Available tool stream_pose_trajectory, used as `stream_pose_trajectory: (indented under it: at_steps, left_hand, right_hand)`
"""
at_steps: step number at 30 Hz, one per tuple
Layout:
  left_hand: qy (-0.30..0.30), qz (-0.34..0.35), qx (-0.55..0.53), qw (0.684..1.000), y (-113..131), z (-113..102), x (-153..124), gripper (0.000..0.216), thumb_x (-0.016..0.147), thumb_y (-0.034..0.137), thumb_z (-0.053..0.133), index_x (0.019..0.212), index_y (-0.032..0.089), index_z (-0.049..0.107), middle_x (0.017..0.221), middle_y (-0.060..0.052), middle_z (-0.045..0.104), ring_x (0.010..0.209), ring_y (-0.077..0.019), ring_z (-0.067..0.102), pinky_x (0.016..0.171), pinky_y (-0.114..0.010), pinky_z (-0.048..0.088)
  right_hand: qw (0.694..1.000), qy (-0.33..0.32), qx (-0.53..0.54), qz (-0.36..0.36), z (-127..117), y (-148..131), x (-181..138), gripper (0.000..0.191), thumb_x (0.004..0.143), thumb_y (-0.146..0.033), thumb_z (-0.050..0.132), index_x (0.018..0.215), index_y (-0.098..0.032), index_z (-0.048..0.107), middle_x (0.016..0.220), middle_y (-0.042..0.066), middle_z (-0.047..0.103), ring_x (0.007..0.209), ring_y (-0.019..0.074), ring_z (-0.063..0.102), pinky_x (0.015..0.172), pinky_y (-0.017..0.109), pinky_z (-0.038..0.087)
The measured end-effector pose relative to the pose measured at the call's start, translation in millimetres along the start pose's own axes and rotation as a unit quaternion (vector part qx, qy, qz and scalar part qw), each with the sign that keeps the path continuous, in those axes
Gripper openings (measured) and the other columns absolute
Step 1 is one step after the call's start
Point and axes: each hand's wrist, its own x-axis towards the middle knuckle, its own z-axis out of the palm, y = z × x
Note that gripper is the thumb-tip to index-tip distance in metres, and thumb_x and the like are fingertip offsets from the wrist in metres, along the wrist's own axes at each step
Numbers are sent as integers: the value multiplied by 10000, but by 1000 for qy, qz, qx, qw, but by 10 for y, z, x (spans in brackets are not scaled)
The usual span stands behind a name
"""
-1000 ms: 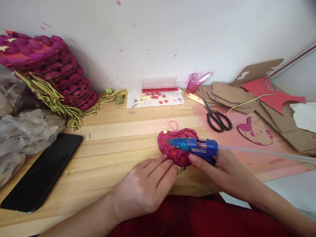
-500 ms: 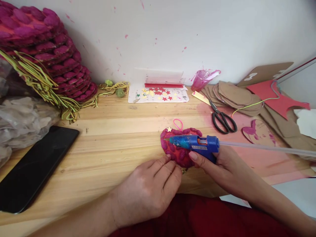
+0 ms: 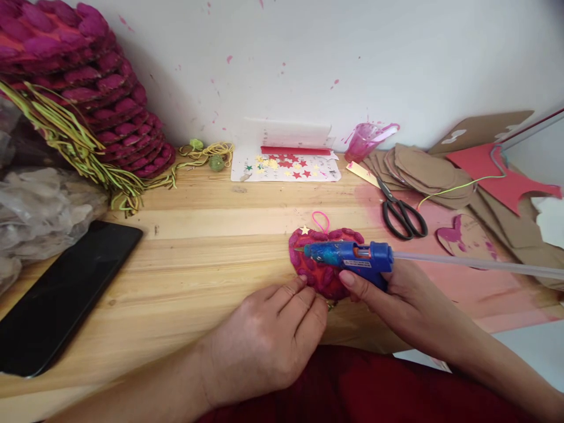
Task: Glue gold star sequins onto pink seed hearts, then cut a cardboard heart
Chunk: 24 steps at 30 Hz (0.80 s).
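A blue glue gun (image 3: pixel 352 255) is gripped in my right hand (image 3: pixel 396 299), its nozzle pointing left over a heart-shaped ornament (image 3: pixel 296 258). A clear glue stick (image 3: pixel 458 261) sticks out of the gun's back end. The ornament is covered in magenta and red padded pieces, with a pink loop (image 3: pixel 321 221) at its top and a gold star (image 3: pixel 304 230) on its upper left lobe. My left hand (image 3: pixel 273 329) presses closed fingers on the ornament's lower left edge. The gun hides part of the ornament.
Black-handled scissors (image 3: pixel 403 217), cardboard pieces (image 3: pixel 427 167) and a painted cardboard heart (image 3: pixel 467 241) lie right. Paper stars (image 3: pixel 288 164) rest on a card at the back, beside a pink cup (image 3: pixel 363 141). Left are a phone (image 3: pixel 66 299), stacked magenta ornaments (image 3: pixel 118 94) and a plastic bag (image 3: pixel 48 205).
The camera view has shifted slightly, so the scene sits a little farther right. Both hands, the glue gun and the ornament keep nearly the same positions relative to each other.
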Motion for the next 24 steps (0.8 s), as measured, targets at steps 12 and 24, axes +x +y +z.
stream_pose_trajectory:
  at_steps: [12,24]
  left_hand:
    - [1,-2,-9,1000,-3,-17,1,312,985,124,383,1118,44,653,1028,-141,747,952,-241,713,791,-353,623]
    - [2,-3,-7,1000,3,4,1,301,988,128,392,1127,46,647,1036,-142,743,966,-236,709,805,-353,620]
  right_hand:
    - [1000,-8,4,6,-2,12,6,274,954,-410,553,1131,-288,723,1064,5,764,908,256,688,842,356,544]
    - [1000,-11,3,-13,-19,27,21,272,959,-424,550,1121,-277,713,1020,0,762,889,240,684,823,345,546]
